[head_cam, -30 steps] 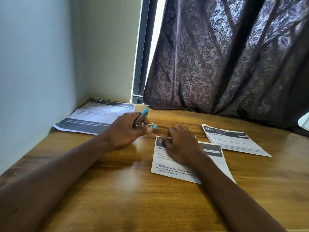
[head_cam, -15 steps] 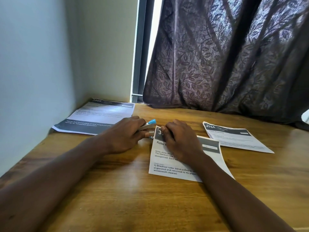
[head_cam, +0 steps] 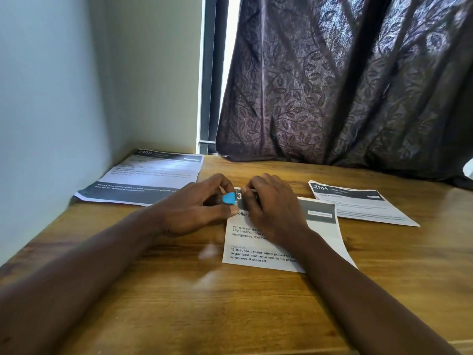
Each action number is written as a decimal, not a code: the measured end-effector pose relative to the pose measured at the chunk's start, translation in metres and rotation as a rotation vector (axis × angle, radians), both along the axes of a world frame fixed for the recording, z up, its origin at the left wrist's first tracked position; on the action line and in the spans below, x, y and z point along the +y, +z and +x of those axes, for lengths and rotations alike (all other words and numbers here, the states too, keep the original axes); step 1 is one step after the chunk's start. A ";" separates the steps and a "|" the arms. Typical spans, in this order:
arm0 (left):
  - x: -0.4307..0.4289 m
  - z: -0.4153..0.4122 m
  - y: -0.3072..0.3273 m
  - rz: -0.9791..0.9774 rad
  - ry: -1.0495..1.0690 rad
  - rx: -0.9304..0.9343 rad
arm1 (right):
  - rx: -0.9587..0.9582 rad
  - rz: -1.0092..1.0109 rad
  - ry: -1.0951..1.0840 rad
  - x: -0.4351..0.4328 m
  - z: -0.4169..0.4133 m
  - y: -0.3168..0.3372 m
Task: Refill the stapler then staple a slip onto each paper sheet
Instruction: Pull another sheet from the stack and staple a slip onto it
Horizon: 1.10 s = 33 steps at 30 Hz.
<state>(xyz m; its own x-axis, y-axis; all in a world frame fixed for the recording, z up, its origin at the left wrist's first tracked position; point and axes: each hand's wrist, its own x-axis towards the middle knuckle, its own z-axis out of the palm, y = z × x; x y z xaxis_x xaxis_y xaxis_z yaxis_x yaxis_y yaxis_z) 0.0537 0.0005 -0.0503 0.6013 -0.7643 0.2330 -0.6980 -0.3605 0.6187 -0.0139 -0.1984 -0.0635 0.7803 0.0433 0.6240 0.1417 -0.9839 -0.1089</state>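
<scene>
My left hand (head_cam: 194,208) grips a small stapler (head_cam: 228,198) with a blue tip, its nose at the top-left corner of the middle sheet (head_cam: 258,252). That printed sheet lies flat on the wooden table (head_cam: 179,303). My right hand (head_cam: 271,206) presses down on the sheet's top-left area, fingertips pinching the corner beside the stapler. Whether a slip lies under those fingers is hidden. A second sheet (head_cam: 358,206) marked 2764 rests to the right. A third sheet (head_cam: 151,175) marked 3409 lies at the back left by the wall.
A pale wall (head_cam: 51,111) borders the table on the left. A dark patterned curtain (head_cam: 345,80) hangs along the back edge, touching the tabletop. A window frame strip (head_cam: 207,73) shows between wall and curtain.
My left hand has brought the stapler rightward and down onto the sheet's top-left corner. My right hand slid up the sheet to pinch that corner.
</scene>
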 end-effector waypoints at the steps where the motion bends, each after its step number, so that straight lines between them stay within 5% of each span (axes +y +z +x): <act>1: 0.000 -0.001 0.000 -0.015 -0.011 0.054 | -0.018 -0.004 0.003 0.000 0.000 0.001; 18: 0.008 0.003 0.006 -0.119 -0.093 0.278 | -0.145 -0.106 0.165 0.008 -0.004 0.003; 33: 0.008 0.005 0.007 -0.079 -0.075 0.182 | -0.165 -0.117 0.213 0.009 -0.004 0.003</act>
